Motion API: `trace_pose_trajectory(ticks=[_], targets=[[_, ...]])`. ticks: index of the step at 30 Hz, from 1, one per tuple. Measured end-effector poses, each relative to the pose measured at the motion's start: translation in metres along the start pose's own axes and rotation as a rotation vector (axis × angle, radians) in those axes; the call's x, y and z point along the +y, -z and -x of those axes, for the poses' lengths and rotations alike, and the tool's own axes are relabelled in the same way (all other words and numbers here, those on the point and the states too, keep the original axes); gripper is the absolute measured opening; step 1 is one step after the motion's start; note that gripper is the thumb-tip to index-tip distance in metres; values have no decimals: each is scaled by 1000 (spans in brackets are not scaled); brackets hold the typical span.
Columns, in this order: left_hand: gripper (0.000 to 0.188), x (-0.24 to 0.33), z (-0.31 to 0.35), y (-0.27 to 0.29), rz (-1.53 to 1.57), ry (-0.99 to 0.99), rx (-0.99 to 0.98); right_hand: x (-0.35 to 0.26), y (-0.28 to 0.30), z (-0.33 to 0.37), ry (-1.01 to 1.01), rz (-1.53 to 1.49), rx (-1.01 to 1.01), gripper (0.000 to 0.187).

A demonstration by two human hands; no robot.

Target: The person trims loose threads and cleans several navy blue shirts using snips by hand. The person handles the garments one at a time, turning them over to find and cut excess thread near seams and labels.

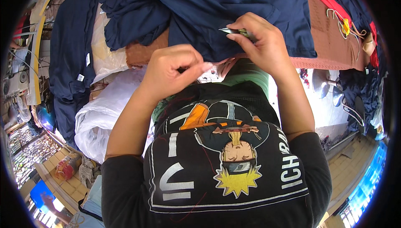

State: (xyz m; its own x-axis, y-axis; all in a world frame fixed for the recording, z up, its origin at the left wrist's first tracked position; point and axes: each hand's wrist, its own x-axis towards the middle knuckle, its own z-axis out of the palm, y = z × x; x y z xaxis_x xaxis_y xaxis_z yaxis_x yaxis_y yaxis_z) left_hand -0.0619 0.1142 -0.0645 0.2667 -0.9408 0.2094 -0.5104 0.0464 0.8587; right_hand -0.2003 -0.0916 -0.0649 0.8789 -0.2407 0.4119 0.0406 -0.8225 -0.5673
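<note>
A navy blue garment (234, 6) lies spread over the work surface in front of me, its near edge by my hands. Between the thumb and fingers of my right hand (265, 40) is a pair of thread snips (238, 31), the pointed metal tip facing left above the cloth. My left hand (173, 69) is closed in a pinch just short of the garment's near edge. Whatever lies between those fingertips, if anything, is too small to make out. More bunched navy cloth (133, 19) rests to the left of the spread garment.
Brown patterned cloth (334, 35) covers the surface, with wire hangers (348, 27) at the right. White plastic sheeting (100, 119) bulges at my left, below hanging navy garments (69, 48). Another person's hand (50, 203) shows at the lower left.
</note>
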Motion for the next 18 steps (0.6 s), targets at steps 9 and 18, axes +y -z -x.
trace_pose_trajectory(ticks=[9, 18], targets=[[27, -31, -18, -37, -448, -157, 160, -2, -14, 23, -536, -467, -168, 14], [10, -26, -20, -34, -206, 92, 222, 2, -14, 23, -534, -403, -192, 14]])
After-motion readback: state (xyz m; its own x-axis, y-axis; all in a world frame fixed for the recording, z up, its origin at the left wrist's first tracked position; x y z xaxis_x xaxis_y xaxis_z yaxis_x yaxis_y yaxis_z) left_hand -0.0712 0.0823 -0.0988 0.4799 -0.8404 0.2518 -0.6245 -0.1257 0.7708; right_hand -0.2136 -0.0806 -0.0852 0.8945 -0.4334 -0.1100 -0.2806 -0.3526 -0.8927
